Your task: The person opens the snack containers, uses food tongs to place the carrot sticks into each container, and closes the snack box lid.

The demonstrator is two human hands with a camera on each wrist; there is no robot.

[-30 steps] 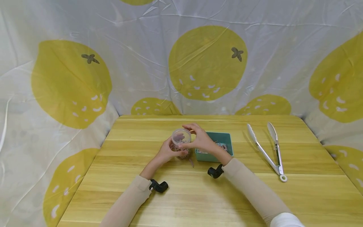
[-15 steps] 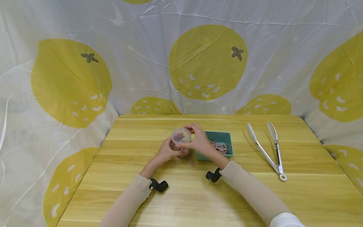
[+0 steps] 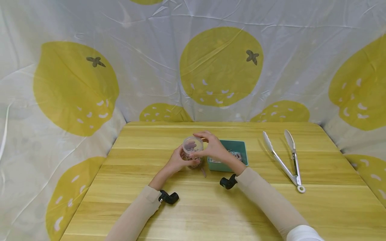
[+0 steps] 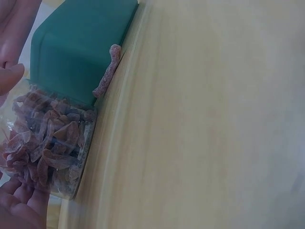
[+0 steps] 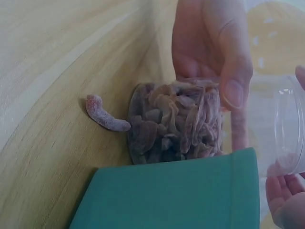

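A clear plastic jar (image 5: 176, 124) stands on the table, its lower part filled with shrivelled reddish-brown strips that look dried and powdered. My left hand (image 3: 177, 162) holds the jar's body from the left side, thumb in front. My right hand (image 3: 214, 148) reaches across from the right and grips around the clear round top (image 3: 193, 144), with the thumb at the near side and the fingers at the far side. One loose strip (image 5: 106, 114) lies on the wood beside the jar's base.
Right of the jar sits a green rectangular box (image 3: 224, 167), with more strips (image 3: 236, 155) inside, partly hidden by my right forearm. Metal tongs (image 3: 297, 167) lie spread apart farther right on the wooden table (image 3: 193, 211). A lemon-patterned cloth (image 3: 144, 67) hangs behind.
My right hand and wrist shift slightly at the jar's top, covering more of the box's contents than half a second ago. The left hand and the jar stay in place.
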